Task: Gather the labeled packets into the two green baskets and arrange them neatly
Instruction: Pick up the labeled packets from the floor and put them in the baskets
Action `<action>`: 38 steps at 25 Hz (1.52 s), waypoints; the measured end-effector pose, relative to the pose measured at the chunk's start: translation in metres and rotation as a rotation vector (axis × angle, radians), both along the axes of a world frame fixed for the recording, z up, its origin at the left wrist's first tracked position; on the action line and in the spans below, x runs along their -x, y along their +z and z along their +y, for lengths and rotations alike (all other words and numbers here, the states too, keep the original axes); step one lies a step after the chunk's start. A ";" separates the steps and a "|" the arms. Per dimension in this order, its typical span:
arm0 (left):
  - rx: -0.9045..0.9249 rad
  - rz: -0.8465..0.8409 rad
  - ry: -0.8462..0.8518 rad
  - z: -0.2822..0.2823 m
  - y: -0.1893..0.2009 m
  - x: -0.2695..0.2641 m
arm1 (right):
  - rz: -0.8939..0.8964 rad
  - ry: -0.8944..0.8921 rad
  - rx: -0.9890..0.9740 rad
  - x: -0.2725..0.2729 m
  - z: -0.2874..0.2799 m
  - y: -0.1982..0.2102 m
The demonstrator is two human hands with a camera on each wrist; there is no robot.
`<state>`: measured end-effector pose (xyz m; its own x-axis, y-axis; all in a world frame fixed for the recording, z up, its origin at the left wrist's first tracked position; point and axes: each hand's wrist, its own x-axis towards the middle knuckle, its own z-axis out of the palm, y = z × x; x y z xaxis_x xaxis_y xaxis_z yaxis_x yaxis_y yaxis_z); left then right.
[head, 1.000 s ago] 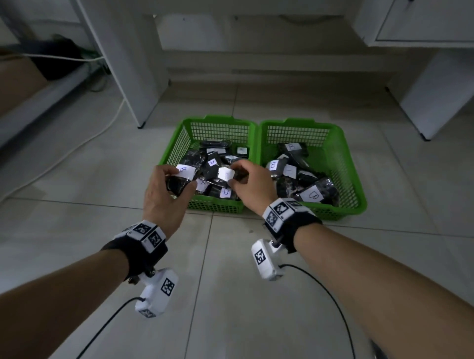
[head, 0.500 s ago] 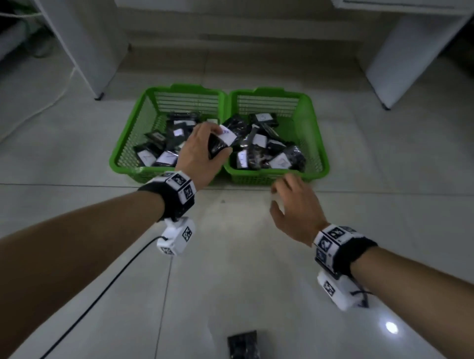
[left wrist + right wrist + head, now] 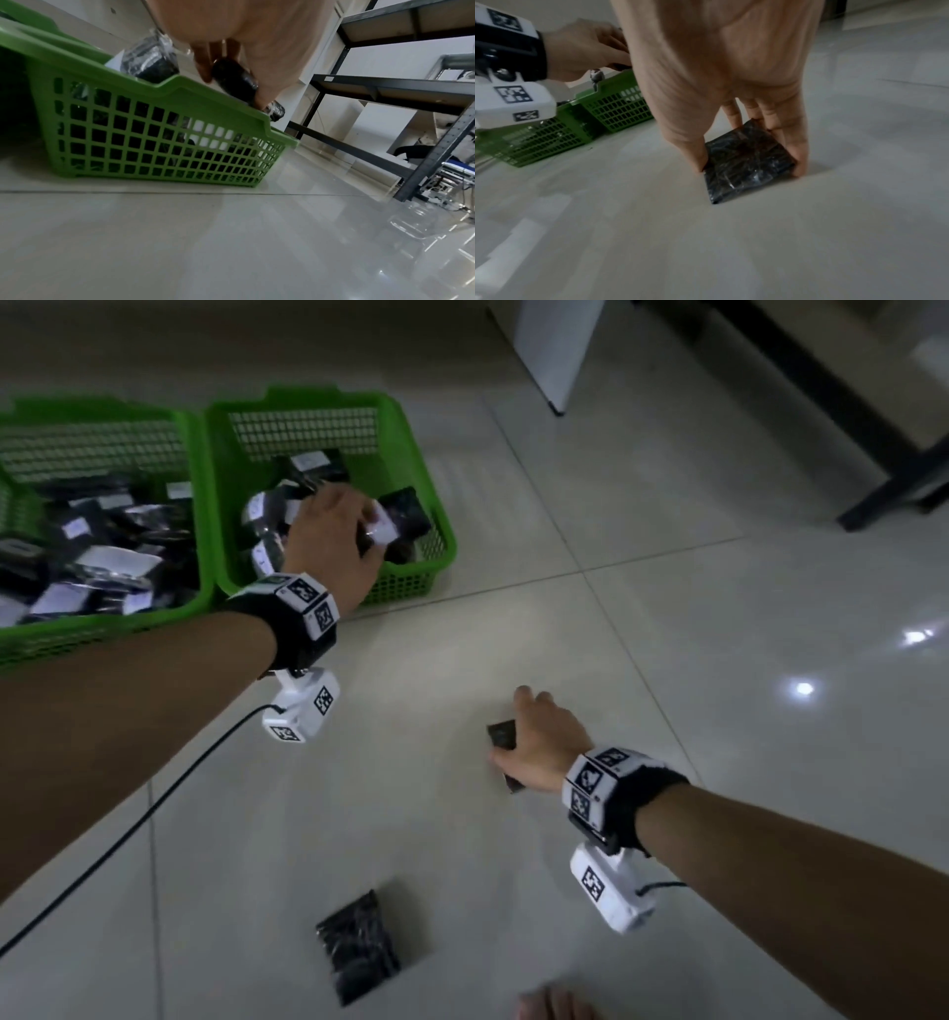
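Left hand (image 3: 334,541) clamped on labeled packet (image 3: 382,528) over right basket (image 3: 411,593), upper left, ready to drop. Right hand (image 3: 544,744), frame centre, pinching floor packet (image 3: 746,160) by edges for lift.

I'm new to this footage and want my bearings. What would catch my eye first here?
Two green baskets side by side on the tiled floor, heaped with dark labeled packets. The left hand holds one packet over the right-hand basket. The right hand pinches a dark packet on the floor by its edges, and another loose packet lies nearer the person.
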<state>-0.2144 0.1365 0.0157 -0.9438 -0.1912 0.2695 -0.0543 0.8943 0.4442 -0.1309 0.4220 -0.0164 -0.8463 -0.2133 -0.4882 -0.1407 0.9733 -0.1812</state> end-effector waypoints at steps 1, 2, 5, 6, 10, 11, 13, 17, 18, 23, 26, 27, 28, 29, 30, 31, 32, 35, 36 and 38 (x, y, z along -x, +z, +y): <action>0.054 -0.021 0.015 -0.004 -0.003 0.002 | -0.001 -0.043 0.093 0.002 -0.001 0.001; 0.091 -0.050 0.023 -0.007 -0.005 0.002 | -0.030 -0.160 0.252 0.006 -0.003 0.004; 0.172 -0.084 -0.014 -0.012 -0.010 -0.009 | -0.377 -0.695 0.888 0.029 -0.014 0.014; 0.194 -0.080 -0.044 -0.014 -0.010 -0.014 | -0.536 -0.811 1.077 0.035 -0.016 0.020; 0.251 -0.114 -0.135 -0.023 -0.009 -0.042 | -0.743 -0.774 1.217 0.043 -0.023 0.041; 0.262 -0.097 -0.161 -0.022 -0.008 -0.051 | -0.744 -0.750 1.184 0.040 -0.024 0.043; 0.284 -0.017 -0.227 -0.017 -0.004 -0.079 | -0.748 -0.707 1.119 0.030 -0.028 0.042; 0.252 0.027 -0.556 0.008 -0.003 -0.146 | -0.680 -0.560 0.960 0.009 -0.031 0.043; 0.211 -0.017 -0.692 0.015 -0.007 -0.166 | -0.647 -0.520 0.910 0.001 -0.031 0.042; 0.360 -0.540 -1.255 0.047 -0.015 -0.244 | -0.562 -0.412 0.795 -0.018 -0.030 0.044; 0.604 -0.589 -1.414 0.054 -0.022 -0.271 | -0.570 -0.396 0.817 -0.015 -0.030 0.050; 0.638 -0.512 -1.416 0.053 -0.023 -0.276 | -0.574 -0.391 0.824 -0.014 -0.030 0.053; 0.658 -0.441 -1.393 0.048 -0.023 -0.278 | -0.580 -0.382 0.830 -0.012 -0.031 0.055; 0.662 -0.415 -1.365 0.042 -0.024 -0.278 | -0.587 -0.374 0.834 -0.011 -0.031 0.056; 0.650 -0.426 -1.340 0.038 -0.025 -0.276 | -0.592 -0.365 0.838 -0.009 -0.033 0.058; 0.650 -0.447 -1.323 0.035 -0.027 -0.275 | -0.594 -0.364 0.841 -0.009 -0.034 0.058; 0.651 -0.459 -1.301 0.034 -0.029 -0.275 | -0.587 -0.360 0.850 -0.008 -0.036 0.059; 0.593 -0.492 -1.235 0.040 -0.034 -0.277 | -0.504 -0.346 0.889 -0.005 -0.043 0.062; 0.445 -0.562 -1.143 0.042 -0.032 -0.278 | -0.472 -0.350 0.902 -0.005 -0.047 0.063; 0.082 -0.752 -0.798 0.037 -0.016 -0.270 | -0.428 -0.374 0.931 -0.001 -0.052 0.065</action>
<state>0.0557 0.1734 0.0001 -0.7166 0.5395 -0.4421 0.3209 0.8178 0.4778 -0.1302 0.3696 0.0489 -0.7329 -0.4165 -0.5380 0.3855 0.3974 -0.8327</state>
